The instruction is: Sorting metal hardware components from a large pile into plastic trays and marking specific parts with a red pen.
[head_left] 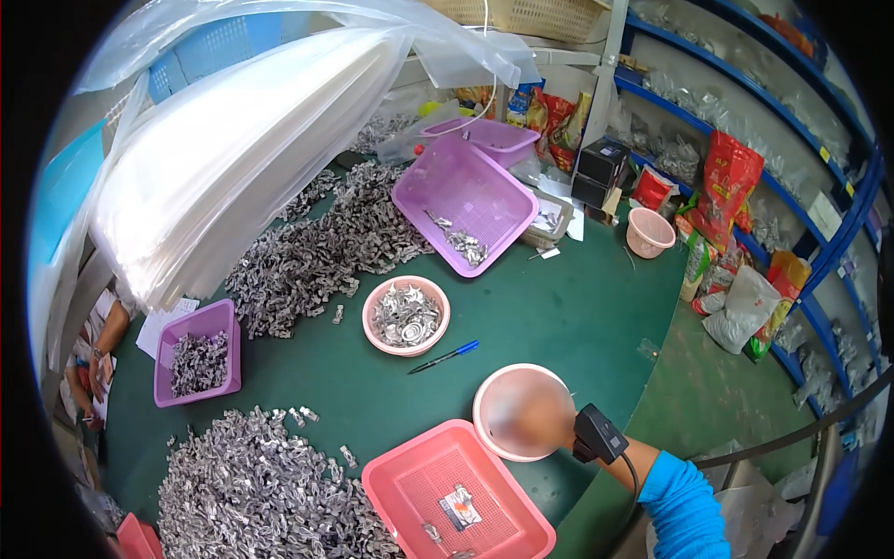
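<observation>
My right hand reaches into a small round pink bowl near the table's right edge. Hand and bowl contents are smeared, so neither the fingers nor anything in them can be made out. A black device with a cable is strapped at the wrist, below a blue sleeve. Close by, a pink rectangular basket holds a few metal pieces and a small card. My left hand is out of view. Farther off stands another pink bowl filled with shiny metal parts, with a blue-capped pen beside it.
Metal parts form large heaps at the front left and back of the green table. Purple baskets stand left and behind. Plastic sheeting hangs upper left; another person's arm shows beyond. Blue shelves line the right.
</observation>
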{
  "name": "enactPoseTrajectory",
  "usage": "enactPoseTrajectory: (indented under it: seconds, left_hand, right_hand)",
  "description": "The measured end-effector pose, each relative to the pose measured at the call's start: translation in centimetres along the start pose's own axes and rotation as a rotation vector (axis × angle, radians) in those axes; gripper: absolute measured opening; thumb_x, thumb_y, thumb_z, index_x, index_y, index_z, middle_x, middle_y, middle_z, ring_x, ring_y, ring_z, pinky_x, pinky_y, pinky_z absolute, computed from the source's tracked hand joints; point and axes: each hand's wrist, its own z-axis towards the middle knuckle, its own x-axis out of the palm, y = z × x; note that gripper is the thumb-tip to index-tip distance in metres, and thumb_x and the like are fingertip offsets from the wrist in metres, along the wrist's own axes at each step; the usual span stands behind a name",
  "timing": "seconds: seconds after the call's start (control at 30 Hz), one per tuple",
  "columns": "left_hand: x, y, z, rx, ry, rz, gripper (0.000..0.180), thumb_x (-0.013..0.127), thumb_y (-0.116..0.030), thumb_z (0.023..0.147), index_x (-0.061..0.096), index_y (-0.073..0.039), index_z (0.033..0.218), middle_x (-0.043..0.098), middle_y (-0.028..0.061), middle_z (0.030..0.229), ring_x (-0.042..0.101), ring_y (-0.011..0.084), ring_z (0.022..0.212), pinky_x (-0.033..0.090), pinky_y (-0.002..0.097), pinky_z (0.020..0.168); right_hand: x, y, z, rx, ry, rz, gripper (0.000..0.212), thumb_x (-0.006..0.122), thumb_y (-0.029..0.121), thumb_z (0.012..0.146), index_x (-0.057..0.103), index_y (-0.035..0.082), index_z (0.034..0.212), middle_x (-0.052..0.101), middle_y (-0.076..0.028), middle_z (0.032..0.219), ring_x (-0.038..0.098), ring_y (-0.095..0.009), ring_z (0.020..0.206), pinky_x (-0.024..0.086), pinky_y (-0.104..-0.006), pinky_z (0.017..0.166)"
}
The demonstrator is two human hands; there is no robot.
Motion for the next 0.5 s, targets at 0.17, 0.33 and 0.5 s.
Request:
enactPoseTrajectory:
  seconds: [0.17,0.33,0.5]
  left_hand:
    - [-0.8,0.2,0.0,0.002,-0.003,0.008,0.012,0.051,-0.010,0.076,0.050,-0.001,0.084,0.051,0.0020,0.060,0.043,0.0042,0.048,0.034,0.0161,0.043]
    - [-1.3,0.8,-0.6,-0.001,-0.014,-0.064,0.012,0.051,-0.010,0.076,0.050,-0.001,0.084,0.051,0.0016,0.059,0.043,0.0039,0.048,0.034,0.0164,0.042]
    - [-2.7,1.8,-2.5,0.043,-0.056,0.007,0.013,0.051,-0.011,0.076,0.051,0.000,0.084,0.052,0.0012,0.059,0.043,0.0040,0.047,0.035,0.0167,0.043]
  right_hand:
    - [1.8,1.4,0.6,0.010,0.032,-0.117,0.017,0.054,0.024,0.064,0.058,0.008,0.063,0.051,-0.004,0.074,0.048,-0.018,0.076,0.040,-0.0290,0.062]
    - [2.2,2.0,1.9,-0.030,-0.009,-0.172,0.014,0.051,0.022,0.066,0.057,0.010,0.064,0.051,-0.004,0.076,0.049,-0.019,0.075,0.040,-0.0294,0.061]
    - [1.6,2.2,2.2,0.047,0.231,-0.099,0.023,0.046,0.027,0.070,0.060,0.011,0.080,0.053,-0.011,0.088,0.050,-0.025,0.085,0.041,-0.0339,0.072]
